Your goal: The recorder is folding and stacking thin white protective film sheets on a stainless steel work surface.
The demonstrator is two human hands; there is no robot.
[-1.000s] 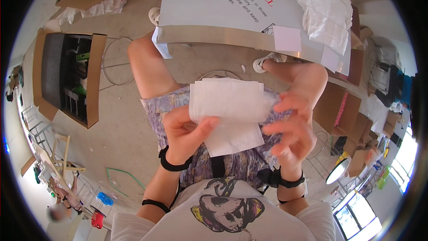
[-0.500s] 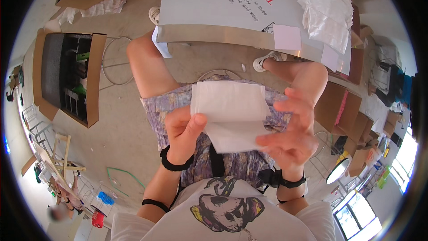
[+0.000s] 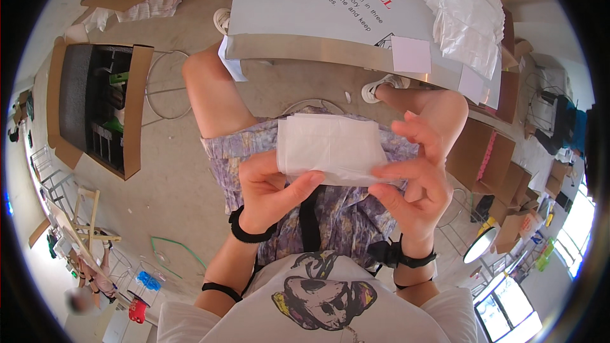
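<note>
Above my lap I hold a thin white folded sheet [image 3: 330, 143], paper or film, I cannot tell which. It is now a flat, layered rectangle with faint creases. My left hand [image 3: 270, 190] grips its lower left part, thumb along the bottom edge and fingers behind. At the lower right corner, my right hand [image 3: 416, 184] pinches the sheet between thumb and index finger, its other fingers raised and apart. Beyond my knees, a pile of white translucent bags or film [image 3: 464, 19] lies on the table's right side.
A metal-edged table [image 3: 305, 44] with printed covering stands in front, papers stuck along its edge. On the floor at left sits an open carton [image 3: 133, 114] with dark foam and green items. More cartons [image 3: 486, 152] stand at right. A wire ring frame [image 3: 166, 86] lies near the left carton.
The sheet's lower flap has been folded up, so it is shorter. My left thumb has slid right along the bottom edge, and my right thumb and index finger have closed on the corner.
</note>
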